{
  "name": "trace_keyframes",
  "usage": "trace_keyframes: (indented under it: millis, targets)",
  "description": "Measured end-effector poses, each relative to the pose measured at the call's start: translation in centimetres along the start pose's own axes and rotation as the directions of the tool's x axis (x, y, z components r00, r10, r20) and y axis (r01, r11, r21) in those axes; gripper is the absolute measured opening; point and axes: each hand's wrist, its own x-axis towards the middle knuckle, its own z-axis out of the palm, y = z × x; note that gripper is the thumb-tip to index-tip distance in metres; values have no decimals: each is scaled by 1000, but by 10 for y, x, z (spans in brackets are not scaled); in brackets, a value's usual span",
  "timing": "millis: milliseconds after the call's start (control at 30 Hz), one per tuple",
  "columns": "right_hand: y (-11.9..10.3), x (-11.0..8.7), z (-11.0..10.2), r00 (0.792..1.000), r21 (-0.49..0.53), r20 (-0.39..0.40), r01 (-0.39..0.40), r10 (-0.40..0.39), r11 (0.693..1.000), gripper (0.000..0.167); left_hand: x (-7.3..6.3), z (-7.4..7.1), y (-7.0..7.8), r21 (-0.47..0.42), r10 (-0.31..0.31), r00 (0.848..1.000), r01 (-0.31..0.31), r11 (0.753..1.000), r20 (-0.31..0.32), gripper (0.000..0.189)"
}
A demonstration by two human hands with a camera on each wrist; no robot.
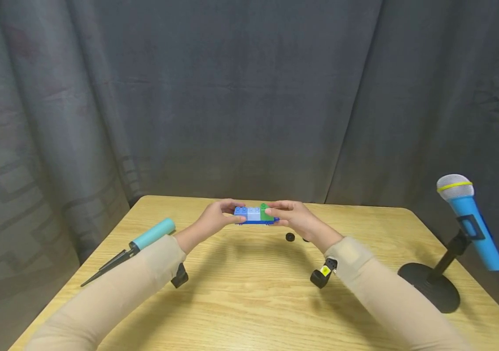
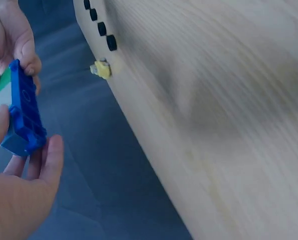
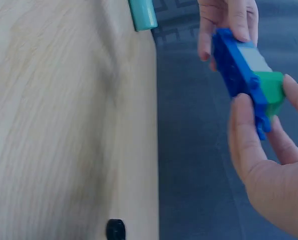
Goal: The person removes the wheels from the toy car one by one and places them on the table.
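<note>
Above the table, both hands hold a toy block vehicle [image 1: 253, 216]. It has a long blue base [image 3: 236, 65], with a blue, a pale and a taller green block [image 1: 264, 212] lined up on top. My left hand [image 1: 214, 217] grips the blue-block end, thumb on the near side and fingers on the far side. At the other end, my right hand [image 1: 295, 218] pinches the green block and base between thumb and fingers. The base's underside [image 2: 27, 97] faces the left wrist camera, showing hollows and no wheels on it.
Small black wheels [image 2: 111, 42] lie in a row on the wooden table [image 1: 249, 302], near a small yellow piece [image 2: 102, 69]. At left is a turquoise-handled tool [image 1: 154, 234] with black prongs. A blue toy microphone [image 1: 473, 224] stands on a black stand at right.
</note>
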Motion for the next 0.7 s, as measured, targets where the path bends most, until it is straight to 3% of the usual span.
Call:
trace_keyframes:
  millis: [133,300,500,700]
  targets:
    - [10,8,4,999,1,-46,26,-26,1000,50,3,-3,-10,-47,-35,998,32,998,-48,40]
    - [20,18,10,995,-65,-75,54,-59,996,45,7,-4,-16,-39,-78,995,75,996,-70,38]
    - [26,27,16,991,-187,-125,32,-56,982,42,14,-4,-23,-9,-97,990,97,995,-102,37]
    - [34,39,20,985,-203,-164,13,-47,979,39,19,-2,-32,-4,-112,986,113,994,-124,35]
